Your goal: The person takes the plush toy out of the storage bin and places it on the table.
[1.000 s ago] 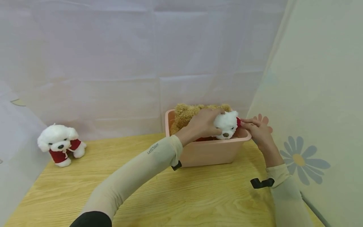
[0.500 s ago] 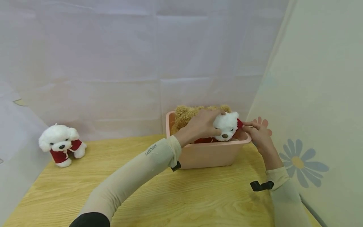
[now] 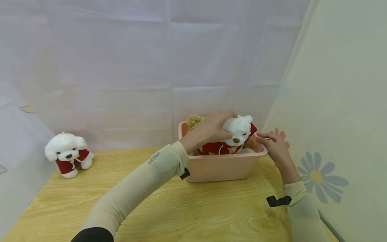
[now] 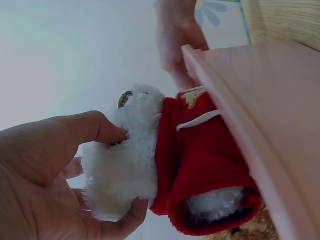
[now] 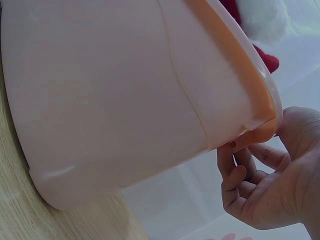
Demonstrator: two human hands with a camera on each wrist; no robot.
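My left hand grips the head of a white plush dog in a red hooded shirt. In the left wrist view its thumb and fingers are around the white fur. The dog's body leans inside a pink plastic bin, its shirt partly behind the front wall. My right hand holds the bin's right rim, fingers curled under the edge in the right wrist view. Behind the dog a curly brown plush toy lies in the bin, mostly hidden by my left hand and the dog.
Another white plush dog in red stands at the table's left end. The wooden table meets a pale cloth backdrop behind and a flower-patterned wall close on the right.
My left hand has raised the white plush dog a little and shifted it left, so more of its red shirt shows. My right hand has let go of the red hood and now holds the rim.
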